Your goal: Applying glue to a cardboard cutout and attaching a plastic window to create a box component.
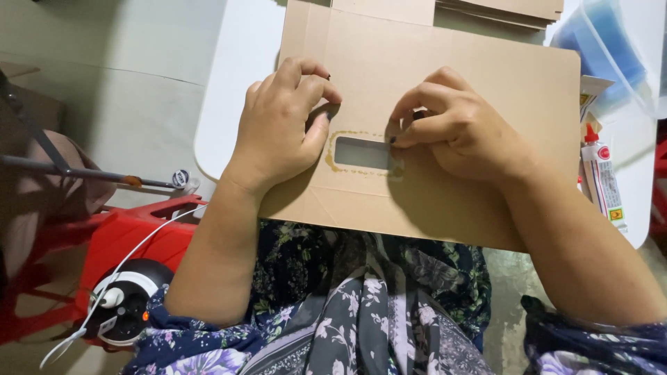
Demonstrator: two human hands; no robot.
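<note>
A white table point(240, 83) fills the far half of the view, and on it lies a flat brown cardboard box blank point(451, 118), its near edge hanging over the person's lap above a dark floral garment point(361, 305). Near the middle of the blank is a rectangular window cut-out point(361, 153) ringed by a yellowish line of glue. The left hand point(281, 121) comes in from the near left, forearm angled up toward the far side, wrist bent, palm down on the cardboard just left of the window; its fingers are curled, with thumb and forefinger pinched together at the window's far left corner, though what they pinch is too small to tell. The right hand point(458, 128) reaches in from the near right, its knuckles raised and fingers curled, fingertips pressed on the window's right end; whether it grips anything cannot be told. To the far side lies a stack of more cardboard blanks point(507, 10). At the far right sits a clear plastic tub point(604, 48) with blue contents, and nearer, at the table's right edge, a white glue bottle point(603, 180) with a red nozzle. On the left, below the table, stands a red plastic stool point(132, 239) with a round black-and-white device point(125, 302) and white cord.
</note>
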